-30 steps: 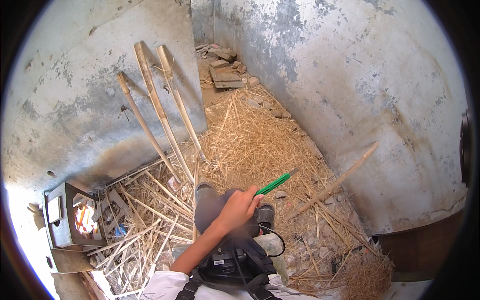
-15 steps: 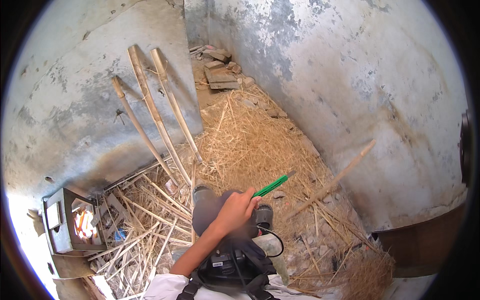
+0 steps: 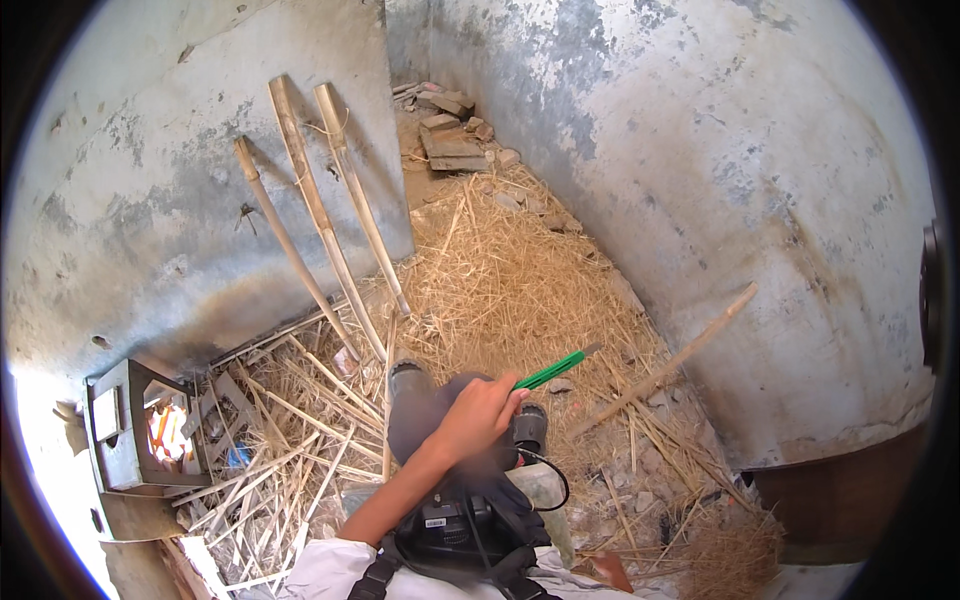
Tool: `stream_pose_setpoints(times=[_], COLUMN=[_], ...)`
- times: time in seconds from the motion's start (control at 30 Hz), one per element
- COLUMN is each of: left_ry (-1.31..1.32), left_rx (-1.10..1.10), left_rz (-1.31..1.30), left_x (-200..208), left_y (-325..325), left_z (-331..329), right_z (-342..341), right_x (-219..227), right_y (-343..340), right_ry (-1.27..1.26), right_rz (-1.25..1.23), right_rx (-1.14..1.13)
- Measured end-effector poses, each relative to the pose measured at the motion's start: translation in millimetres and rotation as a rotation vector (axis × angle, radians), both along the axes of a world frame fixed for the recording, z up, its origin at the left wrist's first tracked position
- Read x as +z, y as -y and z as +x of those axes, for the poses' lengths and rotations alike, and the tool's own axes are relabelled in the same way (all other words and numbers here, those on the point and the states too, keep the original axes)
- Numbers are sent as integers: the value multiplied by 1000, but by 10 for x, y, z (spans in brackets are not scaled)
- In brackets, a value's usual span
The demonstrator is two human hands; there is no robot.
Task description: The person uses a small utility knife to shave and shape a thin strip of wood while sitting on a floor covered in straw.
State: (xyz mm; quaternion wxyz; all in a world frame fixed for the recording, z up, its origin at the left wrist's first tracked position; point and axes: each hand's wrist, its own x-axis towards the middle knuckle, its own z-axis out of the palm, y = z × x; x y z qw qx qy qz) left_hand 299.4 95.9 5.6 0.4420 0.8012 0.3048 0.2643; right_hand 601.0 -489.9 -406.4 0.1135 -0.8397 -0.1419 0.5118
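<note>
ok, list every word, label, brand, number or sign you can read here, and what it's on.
Readable text: none.
White label on the black pack on the person's front: dark marks, too small and blurred to read.
Green cutter in the left hand: no lettering I can make out.
Walls: stains and worn paint, no signs seen.

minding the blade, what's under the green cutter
Straw and a pale chunk show below the cutter; whatever its body and the left hand cover can't be seen.
</note>
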Motion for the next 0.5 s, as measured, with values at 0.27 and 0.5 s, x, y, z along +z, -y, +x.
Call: stream_pose_setpoints(times=[0.27, 0.5], left_ry=[-5, 58], left_rx=[-37, -25], left_rz=[-58, -78], left_x=[60, 91], left_y=[52, 78], left_z=[128, 149], right_z=[-441, -710], right_x=[322, 793], right_y=[-1399, -1638], right_ry=[-276, -106], right_rz=[76, 149], right_rx=[-522, -162])
